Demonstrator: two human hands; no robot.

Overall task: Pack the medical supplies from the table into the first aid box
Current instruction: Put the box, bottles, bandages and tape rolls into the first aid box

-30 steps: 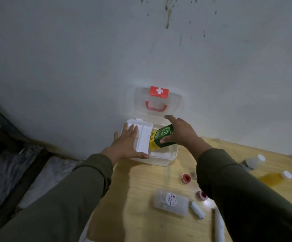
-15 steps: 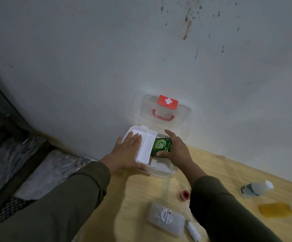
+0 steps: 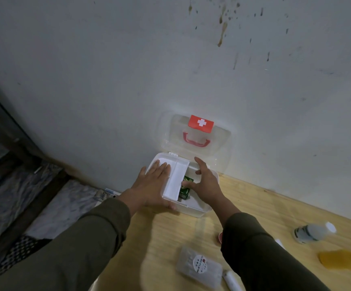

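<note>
The first aid box (image 3: 193, 206) stands open at the far edge of the wooden table (image 3: 265, 208), its clear lid (image 3: 218, 148) leaning back against the wall. Its white inner tray (image 3: 177, 177) is pushed to the left half. A green carton (image 3: 184, 191) lies in the compartment under the tray's right edge, so at least one supply is already packed. The left hand (image 3: 151, 186) lies flat on the tray with straight fingers and steadies it. The right hand (image 3: 205, 182) is inside the box with its fingertips at the carton; whether it grips the carton or only presses it, I cannot tell. Much is left on the table: a clear packet with a round label (image 3: 198, 265), a white roll (image 3: 231, 281) beside it, a small red cap (image 3: 220, 237) partly hidden by the sleeve, a white bottle (image 3: 313, 232) lying on its side, and a bottle of amber liquid (image 3: 338, 259). I judge the packing is in its early part.
</note>
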